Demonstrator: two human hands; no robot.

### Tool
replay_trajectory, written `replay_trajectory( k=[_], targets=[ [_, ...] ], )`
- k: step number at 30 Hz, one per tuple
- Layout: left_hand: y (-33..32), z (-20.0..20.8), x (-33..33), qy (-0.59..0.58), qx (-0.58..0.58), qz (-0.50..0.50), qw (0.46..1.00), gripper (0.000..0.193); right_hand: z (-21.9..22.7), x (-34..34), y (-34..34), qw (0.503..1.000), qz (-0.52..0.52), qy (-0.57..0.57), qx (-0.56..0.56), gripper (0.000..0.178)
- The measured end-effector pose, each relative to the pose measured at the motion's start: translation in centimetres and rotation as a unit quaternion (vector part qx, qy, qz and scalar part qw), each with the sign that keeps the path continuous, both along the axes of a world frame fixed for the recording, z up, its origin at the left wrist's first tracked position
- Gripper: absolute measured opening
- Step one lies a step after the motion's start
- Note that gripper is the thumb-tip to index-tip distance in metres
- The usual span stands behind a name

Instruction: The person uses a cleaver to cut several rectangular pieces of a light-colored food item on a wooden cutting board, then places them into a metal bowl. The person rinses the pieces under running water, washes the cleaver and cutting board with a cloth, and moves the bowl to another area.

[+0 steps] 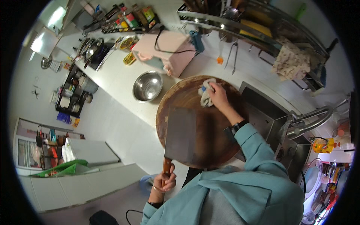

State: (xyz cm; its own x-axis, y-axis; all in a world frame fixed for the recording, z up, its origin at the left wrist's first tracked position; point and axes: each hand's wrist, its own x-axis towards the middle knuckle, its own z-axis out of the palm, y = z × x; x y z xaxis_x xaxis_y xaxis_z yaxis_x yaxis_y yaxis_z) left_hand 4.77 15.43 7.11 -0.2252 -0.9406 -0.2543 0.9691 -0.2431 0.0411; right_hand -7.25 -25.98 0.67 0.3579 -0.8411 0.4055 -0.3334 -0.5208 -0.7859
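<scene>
Closed round the wooden handle of a cleaver, my left hand (164, 181) is at the near left edge of a big round chopping board (217, 138). The broad grey blade of the cleaver (180, 131) points away from me over the left part of the board. On the far right part of the board, my right hand (218, 94) grips a bunched, pale cloth (207, 98) with a blue patch. The cloth is pressed against the wood, which looks dark and damp.
A steel bowl (147, 86) stands left of the board, with a pink box-shaped appliance (165, 50) behind it. To the right is a dark sink (262, 112) with a curved faucet (311, 122). A wall rack (240, 28) holds utensils. A stove (98, 52) is at the far left.
</scene>
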Motion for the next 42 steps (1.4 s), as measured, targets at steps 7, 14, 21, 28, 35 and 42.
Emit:
replay_trajectory(
  k=[7,14,21,28,35,42],
  targets=[
    [-2.0,0.0,1.2,-0.083,0.053,0.056,0.994,0.034,4.4,4.1,11.1,0.934,0.347,-0.078,-0.016,0.021],
    [-0.6,0.6,2.6,-0.031,0.009,0.153,0.988,0.035,2.5,0.3,17.3,0.830,0.535,0.157,0.030,0.026],
    [-0.9,3.0,4.6,-0.171,-0.006,0.236,0.957,0.033,-3.5,3.3,18.3,0.830,0.477,0.126,-0.261,0.019],
    [-3.0,3.2,3.7,-0.170,0.007,0.206,0.964,0.036,-6.3,10.9,6.4,0.942,0.316,0.099,-0.060,0.034],
    [-2.8,2.1,3.6,-0.188,0.034,0.160,0.969,0.038,-3.5,-10.3,-6.7,0.967,-0.068,0.232,0.080,0.029],
    [-5.4,1.6,4.1,-0.255,0.108,0.096,0.956,0.034,-2.5,-14.3,12.4,0.935,0.024,0.337,0.108,0.025]
  ],
)
